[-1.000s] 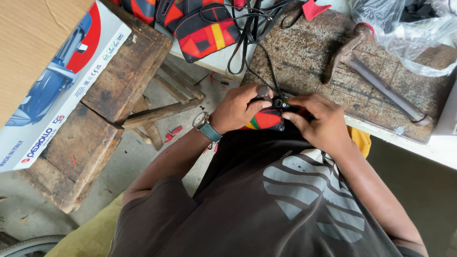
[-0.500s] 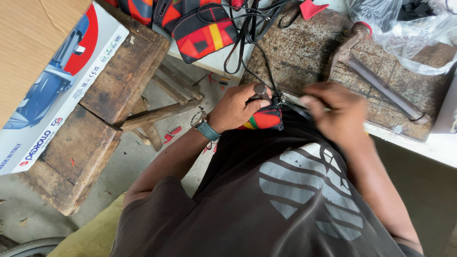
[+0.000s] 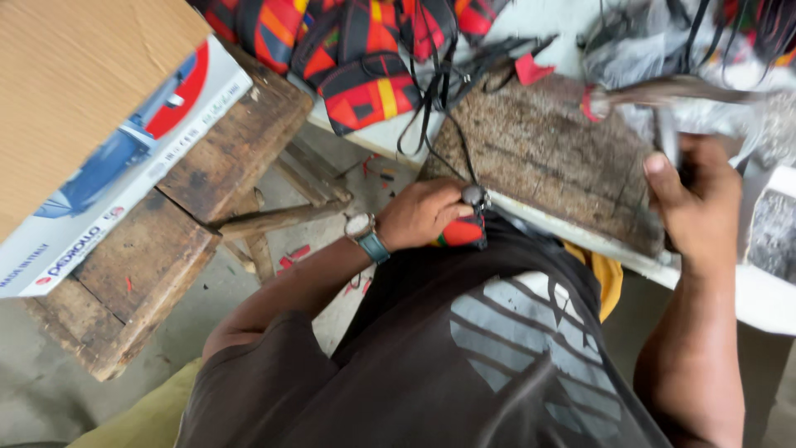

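Gripping a red patterned piece (image 3: 461, 231) with its metal fitting against the worn block (image 3: 547, 158), left hand (image 3: 423, 214) steadies while right hand (image 3: 695, 199) closes on the hammer (image 3: 663, 93), blow not yet struck.

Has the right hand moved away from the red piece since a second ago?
Yes. The right hand left the red piece and went right, to the hammer on the block.

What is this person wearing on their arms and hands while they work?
Both hands are bare, with no gloves. The left hand has a wristwatch at its wrist, with a pale round face and a teal-blue strap. The right hand shows no watch or ring. Both arms are bare below the short sleeves of a dark brown T-shirt with a grey striped print on its front.
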